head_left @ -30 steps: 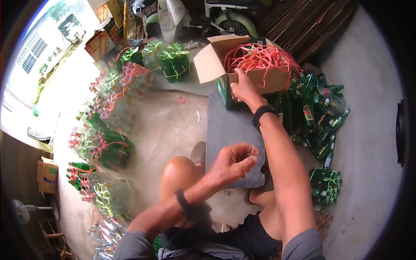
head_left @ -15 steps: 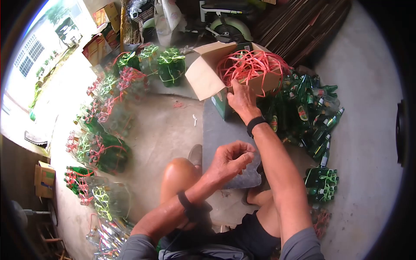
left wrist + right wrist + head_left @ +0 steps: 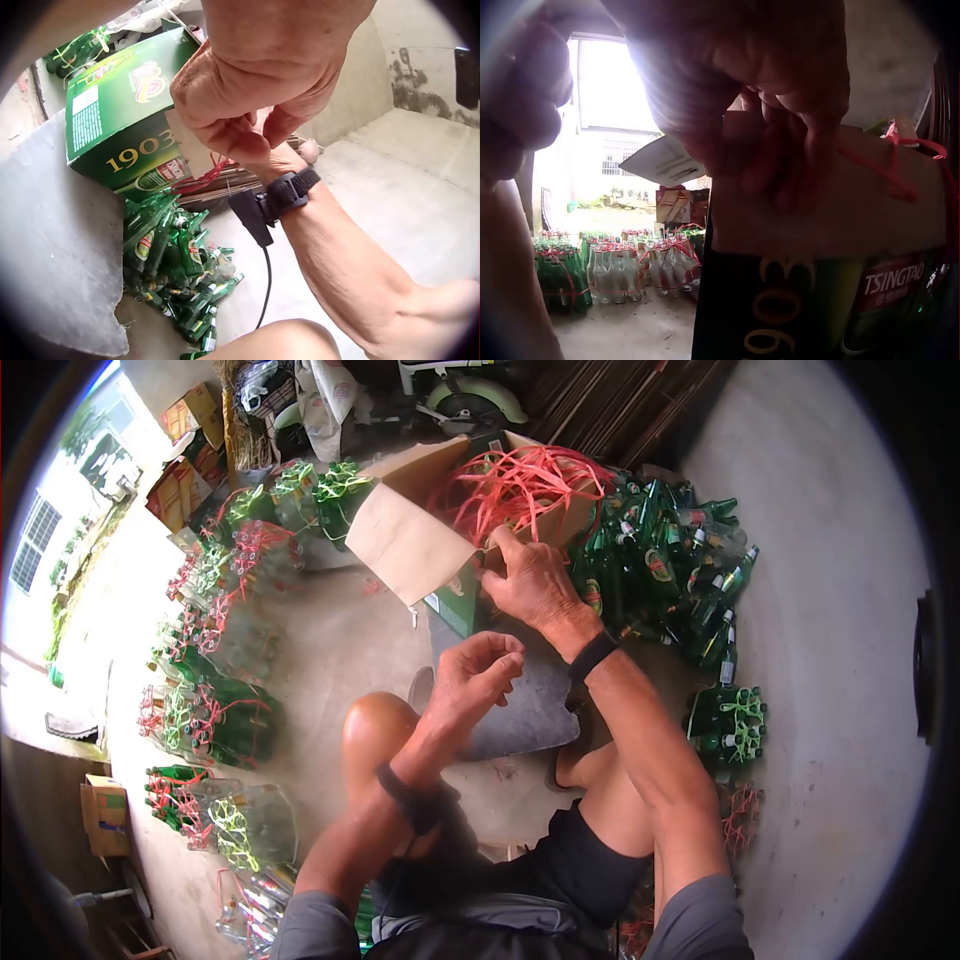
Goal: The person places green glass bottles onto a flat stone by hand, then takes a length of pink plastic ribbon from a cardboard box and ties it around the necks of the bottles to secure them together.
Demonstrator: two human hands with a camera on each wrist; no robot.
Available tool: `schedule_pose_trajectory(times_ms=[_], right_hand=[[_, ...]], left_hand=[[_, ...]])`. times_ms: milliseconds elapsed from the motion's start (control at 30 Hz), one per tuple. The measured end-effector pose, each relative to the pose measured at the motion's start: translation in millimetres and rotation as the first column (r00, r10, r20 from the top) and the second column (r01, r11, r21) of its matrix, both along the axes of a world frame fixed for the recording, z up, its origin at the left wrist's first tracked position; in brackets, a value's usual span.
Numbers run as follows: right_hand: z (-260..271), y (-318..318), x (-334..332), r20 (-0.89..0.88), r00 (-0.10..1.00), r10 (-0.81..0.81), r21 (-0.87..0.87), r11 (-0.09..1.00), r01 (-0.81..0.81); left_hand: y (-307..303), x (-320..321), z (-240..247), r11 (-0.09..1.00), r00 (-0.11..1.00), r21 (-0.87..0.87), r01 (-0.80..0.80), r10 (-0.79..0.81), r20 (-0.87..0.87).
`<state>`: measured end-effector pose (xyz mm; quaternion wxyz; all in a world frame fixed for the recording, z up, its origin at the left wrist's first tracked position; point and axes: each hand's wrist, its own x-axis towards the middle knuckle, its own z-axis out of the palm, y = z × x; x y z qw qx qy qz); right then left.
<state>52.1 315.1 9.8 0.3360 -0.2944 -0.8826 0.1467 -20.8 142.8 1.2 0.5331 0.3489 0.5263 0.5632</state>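
Observation:
My right hand (image 3: 535, 585) grips the near edge of an open cardboard box (image 3: 455, 605), its fingers over the brown flap on that side. The box is green outside, with "1903" and "TSINGTAO" printed on it in the wrist views. A tangle of red plastic straps (image 3: 530, 485) fills it and spills over the rim. Its front corner overlaps the dark grey slab (image 3: 520, 715) before me. Above that slab my left hand (image 3: 475, 670) hovers, fingers loosely curled and thumb close to the forefinger, with nothing visible in it. A wide flap (image 3: 410, 545) of the box hangs outward to the left.
Green bottles (image 3: 690, 560) lie heaped right of the box. Strapped bundles of bottles (image 3: 235, 715) curve along the left side, and another bundle (image 3: 728, 725) stands at the right. Behind are a wheeled vehicle (image 3: 470, 405) and stacked dark strips (image 3: 600, 410).
The box has come nearer to me over the slab with my right hand on its edge. The whole view has shifted, moving things leftward. My left hand keeps its curled pose.

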Motion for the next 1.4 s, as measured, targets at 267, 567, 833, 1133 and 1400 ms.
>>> schedule_pose_trajectory(times_ms=[267,567,833,1133,1400], right_hand=[[65,-30,87,-0.095,0.995,-0.042,0.12,0.991,0.054],[108,-77,260,-0.152,0.958,-0.245,0.022,0.968,0.251],[91,-136,408,0.091,0.791,-0.605,-0.189,0.77,0.61],[32,-202,543,0.233,0.7,-0.675,-0.185,0.676,0.713],[38,-265,613,0.293,0.642,-0.708,-0.262,0.586,0.766]], left_hand=[[-5,-6,-12,0.999,0.999,0.033,-0.028,0.029,-0.03],[-16,-16,0,0.997,0.994,-0.071,-0.021,0.014,-0.108],[-20,-18,0,0.996,0.994,-0.084,0.015,-0.024,-0.109],[-16,-12,-1,0.992,0.994,-0.117,0.036,-0.048,-0.103],[-9,-3,-4,0.989,0.987,-0.129,0.068,-0.085,-0.136]])
